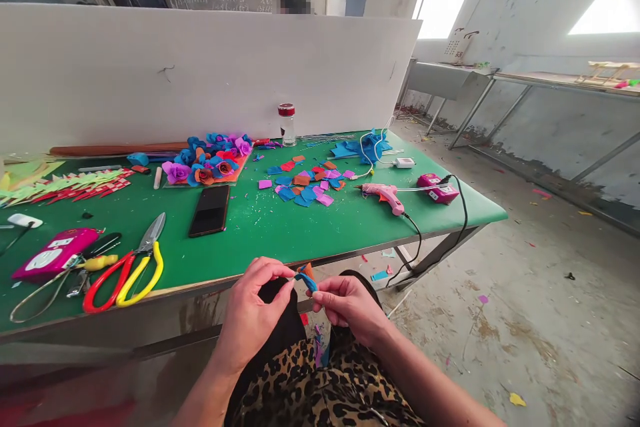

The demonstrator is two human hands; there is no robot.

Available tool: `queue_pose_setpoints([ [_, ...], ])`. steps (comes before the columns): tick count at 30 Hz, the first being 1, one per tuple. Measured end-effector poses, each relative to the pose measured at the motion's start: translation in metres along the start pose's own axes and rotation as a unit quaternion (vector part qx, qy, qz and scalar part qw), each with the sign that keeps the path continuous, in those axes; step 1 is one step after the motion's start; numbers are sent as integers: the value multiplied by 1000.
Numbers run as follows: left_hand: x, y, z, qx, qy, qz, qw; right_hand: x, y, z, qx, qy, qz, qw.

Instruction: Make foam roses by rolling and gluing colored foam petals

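Note:
Over my lap, just off the table's front edge, my left hand (263, 293) pinches one end of a small blue paper piece (307, 281) between thumb and fingers. My right hand (349, 303) is closed on its other end. The paper looks narrow and curled, with a bit of orange paper (306, 271) right behind it; whether the two are joined I cannot tell. On the green table ahead lie many cut paper squares (303, 180) in blue, orange, red and purple. A cluster of finished paper flowers (210, 159) rests behind the phone (210, 210).
A pink glue gun (384, 195) lies right, its cord hanging off the edge near a magenta box (437, 188). Red-and-yellow scissors (131, 267) and another magenta pack (57, 255) sit left. A lidded glass jar (287, 125) stands before the white partition (210, 73); a person's head shows behind it.

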State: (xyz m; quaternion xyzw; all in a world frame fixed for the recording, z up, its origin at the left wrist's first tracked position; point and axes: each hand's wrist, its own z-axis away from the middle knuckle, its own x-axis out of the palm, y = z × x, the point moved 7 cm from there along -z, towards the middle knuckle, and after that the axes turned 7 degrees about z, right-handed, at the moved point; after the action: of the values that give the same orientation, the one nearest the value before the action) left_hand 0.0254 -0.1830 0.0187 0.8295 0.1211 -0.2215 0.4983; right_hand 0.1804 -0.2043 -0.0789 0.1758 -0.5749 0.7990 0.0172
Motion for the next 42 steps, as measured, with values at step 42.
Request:
queue_pose_setpoints([
  [42, 0, 12, -1, 55, -89, -39, 994, 7, -2, 7, 20, -27, 40, 999],
])
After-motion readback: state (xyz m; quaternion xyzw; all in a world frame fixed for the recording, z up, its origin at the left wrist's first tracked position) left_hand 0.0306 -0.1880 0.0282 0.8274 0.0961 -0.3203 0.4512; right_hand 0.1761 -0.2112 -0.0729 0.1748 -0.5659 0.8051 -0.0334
